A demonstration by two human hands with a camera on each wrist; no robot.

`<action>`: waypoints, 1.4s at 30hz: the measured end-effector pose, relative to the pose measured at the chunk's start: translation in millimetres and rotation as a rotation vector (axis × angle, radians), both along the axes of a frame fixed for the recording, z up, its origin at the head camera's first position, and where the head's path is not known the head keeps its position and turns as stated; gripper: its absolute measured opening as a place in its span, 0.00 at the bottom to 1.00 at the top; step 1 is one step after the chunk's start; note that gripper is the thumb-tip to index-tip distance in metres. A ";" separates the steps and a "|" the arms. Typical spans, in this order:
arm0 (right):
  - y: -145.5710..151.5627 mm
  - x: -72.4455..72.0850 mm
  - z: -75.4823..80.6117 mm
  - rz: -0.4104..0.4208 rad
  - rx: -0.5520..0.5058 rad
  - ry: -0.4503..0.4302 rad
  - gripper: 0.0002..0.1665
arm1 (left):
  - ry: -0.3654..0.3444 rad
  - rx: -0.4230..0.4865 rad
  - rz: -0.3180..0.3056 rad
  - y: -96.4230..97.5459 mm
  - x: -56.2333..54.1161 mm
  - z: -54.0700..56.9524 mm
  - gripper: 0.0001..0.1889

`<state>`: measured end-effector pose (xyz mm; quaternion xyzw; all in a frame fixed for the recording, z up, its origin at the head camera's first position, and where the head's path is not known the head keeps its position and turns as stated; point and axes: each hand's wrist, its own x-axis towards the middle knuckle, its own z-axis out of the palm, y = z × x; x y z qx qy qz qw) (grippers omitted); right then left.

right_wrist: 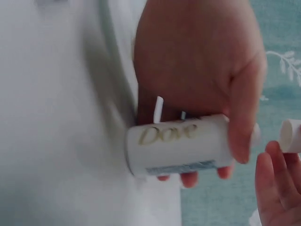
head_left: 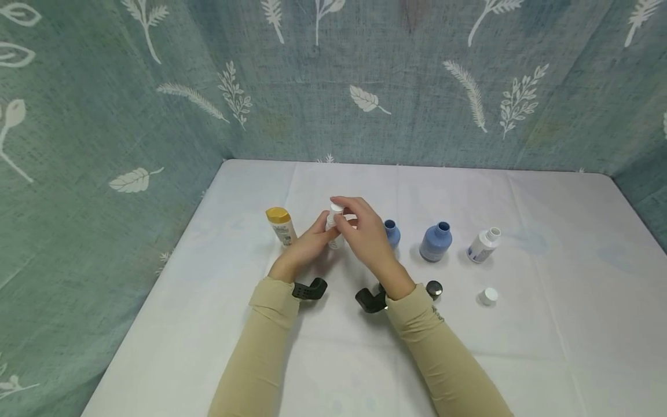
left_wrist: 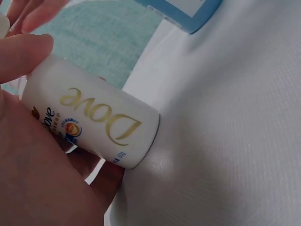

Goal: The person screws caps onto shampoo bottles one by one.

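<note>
My left hand [head_left: 307, 246] wraps round a small white Dove bottle [left_wrist: 99, 115], its thumb near the neck. The same bottle [right_wrist: 178, 146] appears lengthwise in the right wrist view, gripped by the left fingers. Just above the bottle's neck, my right hand [head_left: 367, 234] pinches a white cap [head_left: 336, 207]. In the right wrist view a gap separates that cap [right_wrist: 290, 136] from the bottle. Beside the left hand stands a white bottle with a yellow cap [head_left: 278, 215].
Right of the hands stand two uncapped blue bottles, one partly hidden [head_left: 393, 236] and one in full view [head_left: 435, 243], then an uncapped white bottle [head_left: 482, 248]. A dark cap [head_left: 434, 289] and a white cap [head_left: 488, 296] lie nearer on the white tabletop [head_left: 521, 359].
</note>
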<state>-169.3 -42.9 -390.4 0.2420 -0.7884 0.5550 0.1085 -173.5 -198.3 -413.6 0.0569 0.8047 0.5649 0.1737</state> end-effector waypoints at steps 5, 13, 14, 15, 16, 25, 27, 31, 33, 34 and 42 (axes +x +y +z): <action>-3.1 -1.0 -8.4 -0.053 0.009 0.028 0.18 | 0.114 0.032 -0.023 -2.2 -4.5 -13.4 0.24; -6.9 -3.0 -15.0 -0.070 0.005 0.041 0.17 | 0.098 0.029 -0.020 -4.6 0.2 -9.0 0.26; -7.3 -2.6 -15.3 -0.068 0.008 0.043 0.17 | 0.094 0.028 -0.020 -4.1 1.8 -5.3 0.26; -7.7 -2.2 -15.8 -0.069 0.018 0.046 0.17 | 0.090 0.029 -0.020 -3.3 3.4 -1.6 0.25; -8.1 -2.0 -16.4 -0.069 0.025 0.054 0.17 | 0.087 0.020 -0.017 -2.4 5.4 2.3 0.25; -9.5 -2.5 -19.9 -0.079 0.063 0.105 0.17 | 0.156 -0.045 0.018 -5.2 -4.8 -15.9 0.23; -9.7 -2.3 -19.8 -0.079 0.070 0.102 0.17 | 0.168 -0.028 0.012 -4.5 -5.0 -15.9 0.22; -9.4 -1.9 -20.1 -0.080 0.080 0.097 0.17 | 0.191 -0.026 0.008 -3.7 -5.2 -16.2 0.20; -9.0 -1.8 -20.0 -0.082 0.085 0.100 0.17 | 0.202 -0.035 0.002 -3.6 -5.4 -16.5 0.19; -8.9 -1.8 -19.8 -0.082 0.085 0.102 0.17 | 0.204 -0.038 0.003 -3.7 -5.3 -16.4 0.19; -7.4 -2.1 -20.8 -0.085 0.104 0.132 0.20 | 0.190 -0.038 0.032 -4.3 -3.3 -16.7 0.23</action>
